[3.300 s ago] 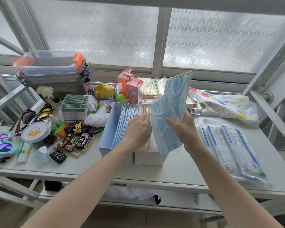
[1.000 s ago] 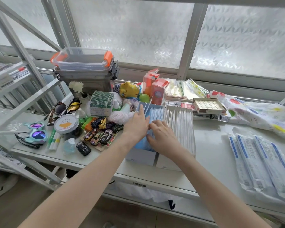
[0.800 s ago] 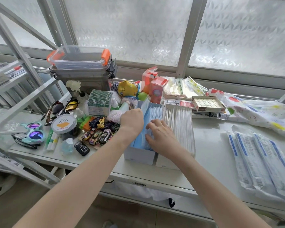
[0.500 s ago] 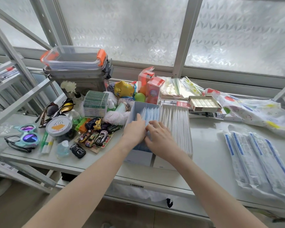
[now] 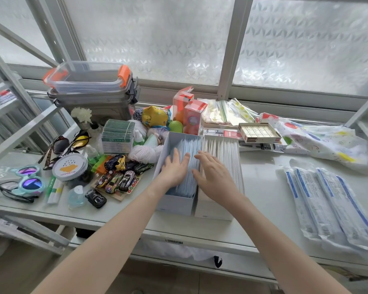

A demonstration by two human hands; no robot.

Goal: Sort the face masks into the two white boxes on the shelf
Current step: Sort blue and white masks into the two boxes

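Resting side by side on a white shelf, two white boxes are standing with their long walls touching: the left box is holding a row of blue face masks packed on edge, and the right box is holding a row of white face masks packed the same way. Both hands are lying over the near half of the blue row. The left hand is spread flat, fingers straight and slightly fanned, pressing down on the tops of the blue masks near the box's left wall. The right hand is also flat with straight fingers, sitting over the edge where the two boxes meet, its fingertips touching the blue masks; neither hand is gripping anything. To the right, well apart from the boxes, three long sealed packs with blue printing are lying flat on the shelf. To the left, toy cars are sitting on a card, beside a round tin with a white lid and teal sunglasses. Behind them, clear storage bins with orange latches are stacked by the frosted window.
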